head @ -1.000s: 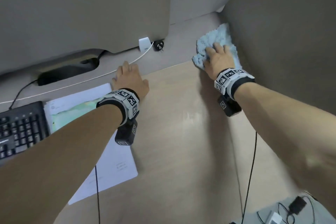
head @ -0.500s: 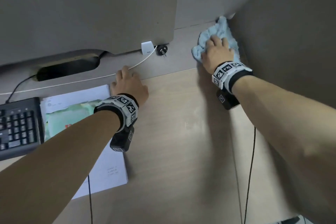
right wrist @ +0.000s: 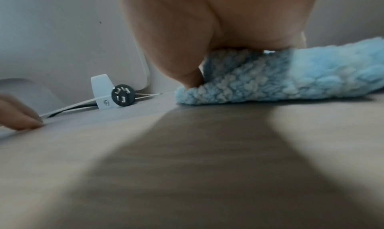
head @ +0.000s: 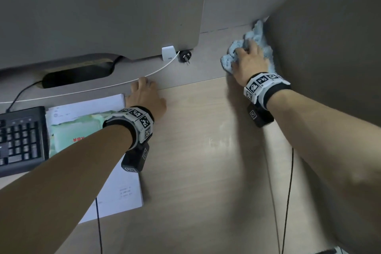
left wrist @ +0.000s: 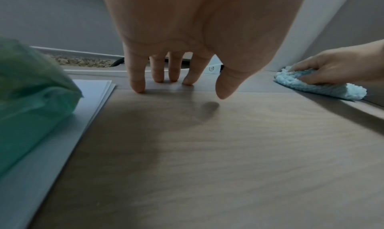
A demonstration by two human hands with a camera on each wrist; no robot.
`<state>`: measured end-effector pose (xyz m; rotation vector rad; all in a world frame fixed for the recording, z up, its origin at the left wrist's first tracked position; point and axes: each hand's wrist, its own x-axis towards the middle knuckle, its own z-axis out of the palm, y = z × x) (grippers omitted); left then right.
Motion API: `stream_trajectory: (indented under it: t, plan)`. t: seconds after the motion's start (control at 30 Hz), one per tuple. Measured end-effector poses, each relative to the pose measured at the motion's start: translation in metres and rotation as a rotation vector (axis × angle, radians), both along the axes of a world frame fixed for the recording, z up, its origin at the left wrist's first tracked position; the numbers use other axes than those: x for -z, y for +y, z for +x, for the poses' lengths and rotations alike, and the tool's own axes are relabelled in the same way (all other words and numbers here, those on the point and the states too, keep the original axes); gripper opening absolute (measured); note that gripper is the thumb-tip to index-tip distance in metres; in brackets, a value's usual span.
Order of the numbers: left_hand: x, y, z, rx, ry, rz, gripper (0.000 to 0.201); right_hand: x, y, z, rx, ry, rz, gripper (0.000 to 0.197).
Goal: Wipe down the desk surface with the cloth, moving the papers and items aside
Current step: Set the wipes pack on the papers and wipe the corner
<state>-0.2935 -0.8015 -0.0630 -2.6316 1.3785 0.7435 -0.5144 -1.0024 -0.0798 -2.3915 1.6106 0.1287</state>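
Observation:
A fluffy light-blue cloth (head: 260, 37) (left wrist: 324, 88) (right wrist: 290, 78) lies bunched in the desk's far right corner, against the side panel. My right hand (head: 248, 59) (left wrist: 332, 68) (right wrist: 187, 35) lies on top of it and presses it onto the desk (head: 206, 150), thumb down on its near edge. My left hand (head: 144, 97) (left wrist: 176, 35) rests open on its fingertips on the desk, just right of the white papers (head: 88, 107) (left wrist: 93, 91). A green packet (head: 72, 130) (left wrist: 31, 92) sits on the papers.
A black keyboard (head: 18, 138) lies at the far left. A white clip (head: 168, 53) (right wrist: 101, 88), a black plug (head: 185, 55) (right wrist: 122, 95) and a white cable (head: 82, 92) sit along the back under the grey panel (head: 103, 6). The side partition (head: 329, 27) walls the right.
My right hand has pushed the cloth farther back into the corner, and the cloth has bunched up. The left hand stays by the papers.

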Motion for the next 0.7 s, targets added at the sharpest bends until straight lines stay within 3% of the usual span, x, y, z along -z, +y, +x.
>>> stream_trajectory:
  t: [0.07,0.27,0.33,0.47,0.53,0.6,0.7]
  plan:
    - [0.000,-0.001,-0.001,0.008,-0.006,0.014,0.044,0.000,0.010,0.019,-0.001,0.029,0.027,0.040]
    - [-0.002,-0.001,0.000,0.015,-0.005,0.042,0.045,0.005,0.082,0.028,-0.361,-0.052,0.054,0.044]
    - [-0.004,0.000,0.002,0.022,-0.008,0.054,0.045,0.005,0.073,0.008,-0.306,-0.051,0.069,0.049]
    - [-0.005,0.000,0.002,0.032,-0.014,0.060,0.044,0.003,0.024,-0.033,0.049,0.023,0.017,0.048]
    - [-0.005,0.000,-0.001,0.028,-0.024,0.048,0.043,0.001,0.012,-0.028,0.153,0.064,0.031,0.047]
    - [-0.003,0.001,-0.005,0.026,-0.042,0.037,0.045,-0.001,0.023,-0.007,0.138,0.101,0.053,0.050]
    - [-0.003,0.000,-0.008,0.020,-0.062,0.027,0.047,0.002,0.080,0.027,-0.095,0.042,0.102,0.058]
